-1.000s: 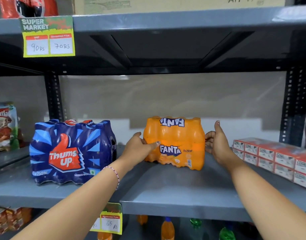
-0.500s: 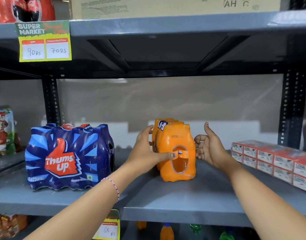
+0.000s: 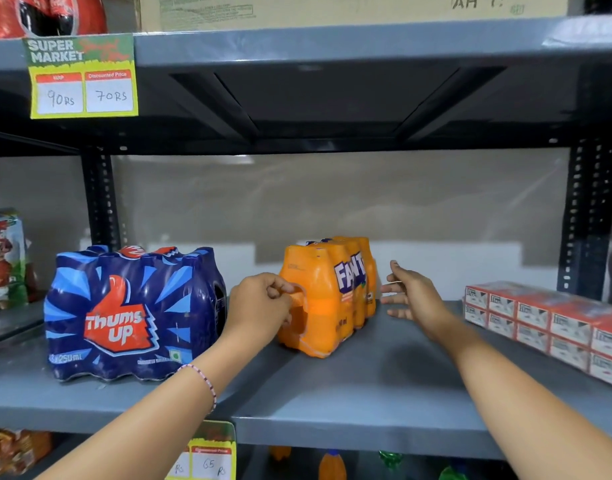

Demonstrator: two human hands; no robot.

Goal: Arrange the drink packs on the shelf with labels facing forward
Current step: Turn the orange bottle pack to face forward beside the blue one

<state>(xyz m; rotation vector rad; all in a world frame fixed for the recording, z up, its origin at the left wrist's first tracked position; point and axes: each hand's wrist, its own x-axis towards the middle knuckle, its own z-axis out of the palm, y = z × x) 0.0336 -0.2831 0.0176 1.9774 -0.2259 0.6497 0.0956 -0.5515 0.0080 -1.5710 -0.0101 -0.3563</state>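
Note:
An orange Fanta pack (image 3: 335, 299) stands on the grey shelf (image 3: 332, 393), turned so its narrow end faces me and its label points to the right. My left hand (image 3: 263, 308) grips the plastic wrap at the opening in that near end. My right hand (image 3: 410, 292) hovers just right of the pack, fingers spread, not touching it. To the left sits a blue Thums Up pack (image 3: 131, 313) with its label facing forward.
Red and white cartons (image 3: 554, 323) are stacked at the shelf's right. A snack bag (image 3: 3, 258) stands far left. Black uprights (image 3: 585, 220) frame the bay, a price tag (image 3: 83, 77) hangs above, and bottles (image 3: 332, 465) show on the shelf below.
The Fanta pack has been rotated from label-forward to end-on, then further so the label faces right. My left hand shifted to the end wrap; my right hand came off and opened.

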